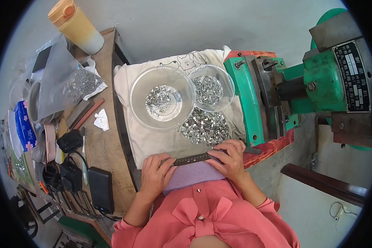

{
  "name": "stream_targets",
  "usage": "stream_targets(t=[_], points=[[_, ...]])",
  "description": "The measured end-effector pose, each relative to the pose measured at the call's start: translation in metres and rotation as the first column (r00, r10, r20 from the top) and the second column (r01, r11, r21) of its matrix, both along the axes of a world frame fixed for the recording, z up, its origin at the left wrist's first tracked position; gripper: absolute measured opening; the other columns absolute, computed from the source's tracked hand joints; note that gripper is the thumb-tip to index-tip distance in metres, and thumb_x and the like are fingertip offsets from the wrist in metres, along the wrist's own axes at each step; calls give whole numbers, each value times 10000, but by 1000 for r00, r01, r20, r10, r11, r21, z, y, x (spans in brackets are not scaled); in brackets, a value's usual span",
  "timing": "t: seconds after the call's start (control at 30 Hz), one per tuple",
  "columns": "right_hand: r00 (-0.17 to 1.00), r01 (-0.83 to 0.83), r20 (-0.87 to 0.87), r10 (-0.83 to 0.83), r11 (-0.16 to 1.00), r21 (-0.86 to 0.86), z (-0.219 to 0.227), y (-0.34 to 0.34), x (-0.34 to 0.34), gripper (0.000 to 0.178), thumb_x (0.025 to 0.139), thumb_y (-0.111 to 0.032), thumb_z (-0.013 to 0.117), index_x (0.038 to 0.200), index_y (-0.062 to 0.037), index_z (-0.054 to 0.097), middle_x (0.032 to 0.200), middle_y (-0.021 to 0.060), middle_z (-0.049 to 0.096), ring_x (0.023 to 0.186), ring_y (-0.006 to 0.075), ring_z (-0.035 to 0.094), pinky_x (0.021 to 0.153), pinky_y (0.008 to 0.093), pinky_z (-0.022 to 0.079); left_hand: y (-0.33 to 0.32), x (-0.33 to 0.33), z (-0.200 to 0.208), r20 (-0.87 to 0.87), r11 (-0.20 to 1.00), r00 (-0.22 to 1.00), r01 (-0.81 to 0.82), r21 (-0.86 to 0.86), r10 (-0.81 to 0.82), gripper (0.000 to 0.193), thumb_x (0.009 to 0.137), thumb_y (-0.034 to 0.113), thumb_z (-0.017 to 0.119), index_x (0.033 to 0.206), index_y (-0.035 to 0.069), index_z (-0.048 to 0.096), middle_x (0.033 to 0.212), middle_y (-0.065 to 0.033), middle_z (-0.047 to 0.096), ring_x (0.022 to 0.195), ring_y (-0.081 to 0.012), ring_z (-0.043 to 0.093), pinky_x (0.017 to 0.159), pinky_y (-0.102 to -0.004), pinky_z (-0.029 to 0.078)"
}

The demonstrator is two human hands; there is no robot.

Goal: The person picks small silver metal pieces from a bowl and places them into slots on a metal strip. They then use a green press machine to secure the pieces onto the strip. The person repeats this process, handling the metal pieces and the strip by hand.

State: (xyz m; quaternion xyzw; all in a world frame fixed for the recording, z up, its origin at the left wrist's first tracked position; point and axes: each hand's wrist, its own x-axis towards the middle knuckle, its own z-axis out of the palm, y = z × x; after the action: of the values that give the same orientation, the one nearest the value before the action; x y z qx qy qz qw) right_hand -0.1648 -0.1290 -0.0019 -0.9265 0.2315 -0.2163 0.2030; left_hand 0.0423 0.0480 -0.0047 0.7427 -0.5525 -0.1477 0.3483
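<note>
A dark notched metal bar [191,159] lies level at the near edge of the cloth, with small shiny bits showing along it. My left hand [156,173] closes its fingers on the bar's left end. At the other end, my right hand [230,159] grips it between thumb and fingers. Just beyond the bar is a loose heap of small silvery metal pieces [204,127]. Behind that stand a large clear plastic tub [137,113] with some metal pieces in it and a smaller clear tub [228,78] holding thin silvery pins.
A green press [248,103] stands on red cloth at the right. Beige cloth [140,140] covers the work surface. The wooden table [107,157] at left bears a yellow bottle [80,31], a bag of metal pieces [80,82], a black power bank [101,189] and cables.
</note>
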Motion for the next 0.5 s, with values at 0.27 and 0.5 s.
stream_targets(t=[0.27, 0.5], points=[[1000, 6, 12, -6, 1000, -16, 1, 0, 1, 323, 633, -297, 884, 913, -174, 779, 985, -34, 646, 986, 209, 561, 917, 387, 347, 1, -1, -1, 18, 1000, 1000, 4, -8, -4, 334, 720, 110, 811, 1033, 73, 700, 1051, -82, 649, 948, -285, 607, 805, -394, 449], [1000, 8, 14, -7, 1000, -29, 1, 1, 1, 324, 626, -291, 889, 908, -177, 778, 981, -34, 644, 985, 211, 564, 920, 388, 350, 1, 0, 0, 34, 1000, 999, 12, 1, -12, 340, 715, 111, 812, 1033, 75, 698, 1055, -81, 647, 950, -285, 607, 803, -395, 450]])
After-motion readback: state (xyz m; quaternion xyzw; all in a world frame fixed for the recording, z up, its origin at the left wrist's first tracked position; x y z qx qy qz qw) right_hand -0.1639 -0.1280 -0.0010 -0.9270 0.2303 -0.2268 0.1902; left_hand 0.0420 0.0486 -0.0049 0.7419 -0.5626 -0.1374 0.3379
